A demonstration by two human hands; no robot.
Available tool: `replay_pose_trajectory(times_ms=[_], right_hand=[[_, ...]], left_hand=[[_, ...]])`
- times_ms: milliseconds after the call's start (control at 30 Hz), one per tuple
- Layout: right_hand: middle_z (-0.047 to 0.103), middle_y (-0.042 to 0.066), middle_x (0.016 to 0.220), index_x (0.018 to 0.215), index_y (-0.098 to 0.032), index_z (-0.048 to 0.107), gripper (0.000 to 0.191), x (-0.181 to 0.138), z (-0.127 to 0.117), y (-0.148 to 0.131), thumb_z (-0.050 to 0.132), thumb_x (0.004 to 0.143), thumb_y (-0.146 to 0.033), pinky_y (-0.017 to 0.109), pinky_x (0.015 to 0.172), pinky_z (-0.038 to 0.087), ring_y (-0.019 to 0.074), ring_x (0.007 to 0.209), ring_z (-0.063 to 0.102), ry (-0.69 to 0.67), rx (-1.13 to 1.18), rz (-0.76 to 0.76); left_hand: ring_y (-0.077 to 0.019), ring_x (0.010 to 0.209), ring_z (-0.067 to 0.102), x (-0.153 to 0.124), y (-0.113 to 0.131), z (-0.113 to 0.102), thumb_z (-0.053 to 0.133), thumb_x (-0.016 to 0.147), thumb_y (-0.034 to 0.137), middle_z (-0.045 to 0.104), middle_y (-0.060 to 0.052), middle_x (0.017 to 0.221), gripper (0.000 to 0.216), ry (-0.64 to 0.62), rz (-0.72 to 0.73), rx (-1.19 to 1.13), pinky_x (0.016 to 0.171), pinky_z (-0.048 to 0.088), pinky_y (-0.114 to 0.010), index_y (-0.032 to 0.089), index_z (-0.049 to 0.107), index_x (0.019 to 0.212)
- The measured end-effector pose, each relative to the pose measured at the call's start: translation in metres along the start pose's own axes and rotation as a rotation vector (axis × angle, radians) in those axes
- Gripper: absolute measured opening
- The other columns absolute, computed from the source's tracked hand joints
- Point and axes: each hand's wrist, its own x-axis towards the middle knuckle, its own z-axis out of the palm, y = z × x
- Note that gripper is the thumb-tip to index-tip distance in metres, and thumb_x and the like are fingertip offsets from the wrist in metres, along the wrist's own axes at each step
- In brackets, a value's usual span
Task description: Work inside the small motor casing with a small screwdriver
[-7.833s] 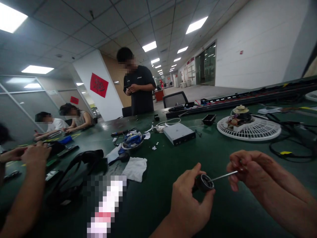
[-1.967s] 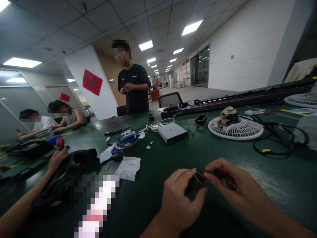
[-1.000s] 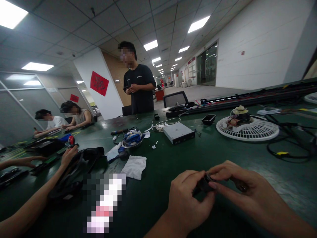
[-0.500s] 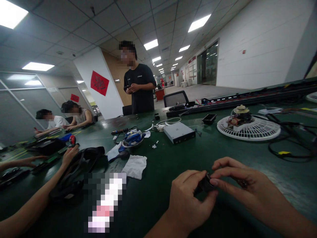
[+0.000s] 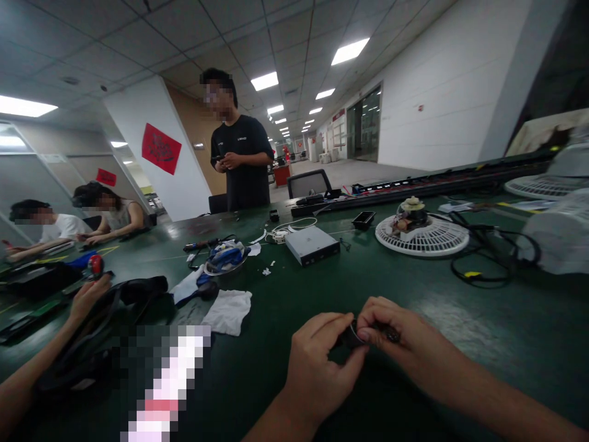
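Note:
My left hand [image 5: 317,362] grips a small black cup-like part [image 5: 353,334] with a pale rim between thumb and fingers, just above the green table [image 5: 276,307]. My right hand [image 5: 391,334] meets that part from the right, its thumb and fingertips pinched together at the rim. Some small dark pieces [image 5: 392,333] show within the curled fingers of the right hand, too small to name. What the right fingertips pinch is hidden. Nearest on the table lie a crumpled white cloth [image 5: 230,312] and a grey disc drive [image 5: 313,245].
A white fan grille with a motor [image 5: 421,234] lies right of the drive, beside coiled black cables [image 5: 492,258]. A bowl of blue items [image 5: 226,258] and black straps [image 5: 138,294] are to the left. A co-worker's hand [image 5: 87,298] holds a red object. Another person [image 5: 242,159] stands across the table.
The view has turned right, so most things sit further left. My right fingers have closed from a looser spread to a pinch at the black part.

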Motion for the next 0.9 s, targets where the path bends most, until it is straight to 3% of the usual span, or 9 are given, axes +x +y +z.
replay_pose_trajectory(times_ms=[133,300,433,667,900], right_hand=[[0.061,0.001,0.085,0.082,-0.021,0.062,0.017,0.000,-0.004,-0.004,0.058,0.095,-0.011,0.029,0.069,0.047,0.0182,0.080,0.058,-0.036,-0.096,-0.035],[0.062,0.002,0.088,0.085,-0.021,0.066,0.017,-0.001,-0.011,-0.012,0.059,0.097,-0.013,0.028,0.072,0.048,0.0178,0.085,0.060,-0.065,-0.058,-0.130],[0.063,0.004,0.092,0.094,-0.021,0.069,0.013,-0.005,-0.012,-0.014,0.059,0.094,-0.013,0.030,0.070,0.050,0.0194,0.086,0.062,0.028,-0.085,-0.176],[0.063,0.007,0.094,0.098,-0.020,0.074,0.027,-0.008,-0.011,-0.014,0.054,0.085,-0.007,0.035,0.072,0.049,0.0210,0.085,0.061,0.148,-0.197,-0.363],[0.064,0.009,0.100,0.110,-0.021,0.073,0.034,-0.008,-0.014,-0.016,0.054,0.084,-0.008,0.038,0.074,0.048,0.0238,0.089,0.059,0.047,-0.308,-0.381]], left_hand=[[-0.0207,0.091,0.074,0.000,-0.001,-0.002,0.078,0.077,0.008,0.077,-0.007,0.104,0.039,-0.019,0.023,0.014,0.083,0.063,-0.032,0.019,0.072,0.114],[-0.0200,0.090,0.075,0.003,0.001,-0.005,0.076,0.083,0.013,0.078,-0.007,0.103,0.030,-0.018,0.066,0.041,0.082,0.064,-0.031,0.018,0.073,0.112],[-0.0199,0.091,0.075,0.005,0.003,-0.007,0.075,0.084,0.013,0.077,-0.007,0.103,0.028,-0.011,0.068,0.042,0.082,0.065,-0.030,0.018,0.073,0.112],[-0.0204,0.093,0.076,0.005,0.004,-0.009,0.074,0.085,0.012,0.078,-0.007,0.105,0.030,-0.002,0.079,0.047,0.083,0.065,-0.030,0.019,0.073,0.114],[-0.0202,0.096,0.076,0.004,-0.001,-0.008,0.075,0.085,0.011,0.078,-0.007,0.108,0.033,0.040,0.066,0.029,0.087,0.064,-0.030,0.019,0.072,0.116]])
